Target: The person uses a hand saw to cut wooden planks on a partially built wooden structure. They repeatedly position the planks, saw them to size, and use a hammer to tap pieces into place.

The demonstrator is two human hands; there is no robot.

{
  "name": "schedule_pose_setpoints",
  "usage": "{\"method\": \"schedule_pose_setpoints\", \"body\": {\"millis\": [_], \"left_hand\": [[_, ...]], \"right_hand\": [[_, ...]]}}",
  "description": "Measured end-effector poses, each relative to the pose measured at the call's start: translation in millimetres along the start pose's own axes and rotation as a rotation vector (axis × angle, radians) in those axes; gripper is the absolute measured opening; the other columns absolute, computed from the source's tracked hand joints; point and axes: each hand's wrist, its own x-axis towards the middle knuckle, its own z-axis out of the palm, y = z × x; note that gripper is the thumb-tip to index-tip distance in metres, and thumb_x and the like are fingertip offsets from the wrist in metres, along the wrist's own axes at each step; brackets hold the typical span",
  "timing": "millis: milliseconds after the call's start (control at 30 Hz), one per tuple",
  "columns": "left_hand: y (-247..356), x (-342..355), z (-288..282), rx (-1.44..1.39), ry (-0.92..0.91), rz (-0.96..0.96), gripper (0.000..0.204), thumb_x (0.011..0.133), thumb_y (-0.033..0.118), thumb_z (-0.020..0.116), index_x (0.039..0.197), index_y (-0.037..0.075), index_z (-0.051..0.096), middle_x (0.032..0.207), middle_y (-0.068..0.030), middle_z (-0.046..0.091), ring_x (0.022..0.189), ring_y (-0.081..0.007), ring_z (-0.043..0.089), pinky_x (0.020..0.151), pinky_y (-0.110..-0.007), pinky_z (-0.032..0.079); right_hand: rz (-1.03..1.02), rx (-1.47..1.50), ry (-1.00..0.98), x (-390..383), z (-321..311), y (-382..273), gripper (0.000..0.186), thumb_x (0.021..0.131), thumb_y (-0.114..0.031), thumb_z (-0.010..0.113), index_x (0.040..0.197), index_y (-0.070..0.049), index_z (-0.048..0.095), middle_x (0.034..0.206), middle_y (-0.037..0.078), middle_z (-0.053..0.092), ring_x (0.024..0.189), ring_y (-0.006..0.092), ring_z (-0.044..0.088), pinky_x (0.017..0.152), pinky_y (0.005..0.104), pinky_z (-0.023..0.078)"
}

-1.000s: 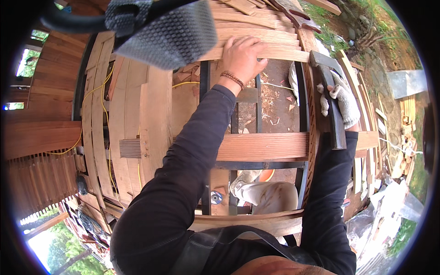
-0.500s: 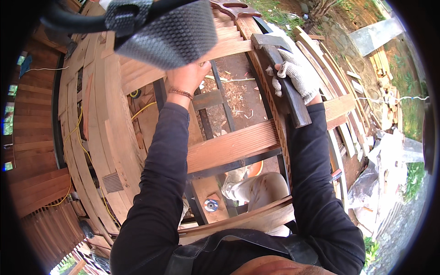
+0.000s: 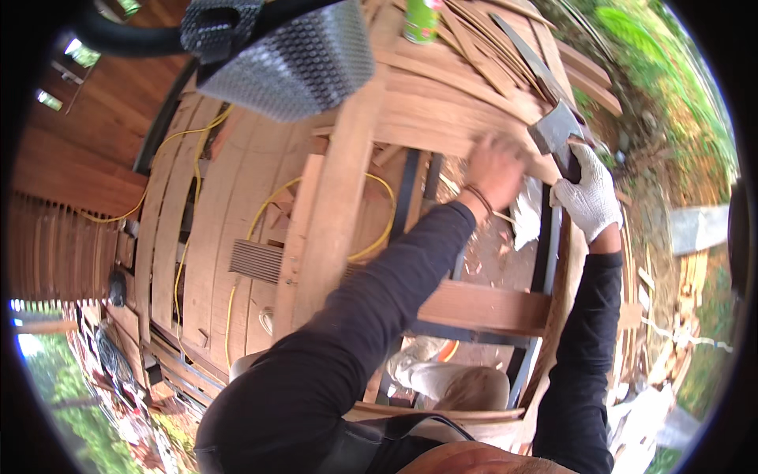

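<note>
My right hand (image 3: 588, 193), in a pale knitted work glove, grips the dark handle of a hammer (image 3: 555, 128). Its squarish grey metal head is raised over the right end of the boards. My bare left hand (image 3: 496, 172), with a beaded bracelet at the wrist, is close to the near edge of a wide plank (image 3: 434, 130), left of the hammer. Motion smears its fingers, so I cannot make out whether they hold anything. A handsaw (image 3: 530, 59) lies beyond the hammer, its blade pointing away from me.
Several thin wood strips (image 3: 482, 55) and a green can (image 3: 421, 22) are on the far boards. Dark metal frame bars (image 3: 545, 245) and a wooden crosspiece (image 3: 485, 306) border an opening before me. A yellow cord (image 3: 387, 209) loops across the left side.
The view has swung, bringing the saw, can and strips more into sight. My left hand has moved right, nearer my right hand. The hammer's head now points up and away from me.
</note>
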Motion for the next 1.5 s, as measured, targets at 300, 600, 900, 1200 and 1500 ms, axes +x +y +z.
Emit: {"method": "schedule_pose_setpoints", "body": {"millis": [300,600,900,1200,1500], "left_hand": [[3,-7,12,-0.336,0.079,-0.093,0.015,0.085,0.028,0.069,0.086,0.013,0.072,0.084,-0.0132,0.076,0.081,-0.0346,0.073,0.083,-0.048,0.053],[1,0,-11,-0.245,-0.001,0.006,0.036,0.080,0.023,0.079,0.113,0.009,0.073,0.111,-0.0099,0.074,0.111,-0.0276,0.068,0.103,-0.042,0.049],[5,0,-2,-0.252,-0.011,0.049,0.041,0.084,0.025,0.077,0.123,0.013,0.072,0.117,-0.0070,0.074,0.111,-0.0279,0.068,0.104,-0.043,0.049],[4,1,-2,-0.243,-0.030,0.060,0.042,0.084,0.026,0.077,0.123,0.014,0.072,0.117,-0.0063,0.074,0.113,-0.0270,0.067,0.101,-0.043,0.049],[1,-8,13,-0.066,0.040,0.095,0.039,0.087,0.031,0.077,0.122,0.016,0.075,0.114,-0.0079,0.075,0.107,-0.0292,0.069,0.096,-0.042,0.051]], "right_hand": [[-0.481,-0.342,-0.085,127,124,-97,0.052,0.077,-0.014,0.072,0.129,-0.011,0.069,0.123,0.016,0.071,0.121,0.0369,0.064,0.109,0.0450,0.048],[-0.253,-0.373,0.299,116,41,1,0.052,0.081,-0.034,0.079,0.123,-0.005,0.070,0.119,0.020,0.071,0.117,0.0387,0.065,0.101,0.0460,0.053],[-0.124,-0.678,0.208,98,17,86,0.054,0.085,-0.036,0.076,0.133,-0.015,0.065,0.127,0.017,0.063,0.121,0.0390,0.062,0.104,0.0482,0.052],[-0.033,-0.429,0.281,96,-1,76,0.042,0.087,-0.040,0.070,0.111,-0.005,0.073,0.113,0.021,0.073,0.108,0.0405,0.069,0.095,0.0467,0.054],[0.178,-0.219,0.555,-154,16,55,0.052,0.075,-0.025,0.078,0.120,-0.003,0.064,0.102,0.022,0.067,0.096,0.0408,0.067,0.085,0.0478,0.054]]}}
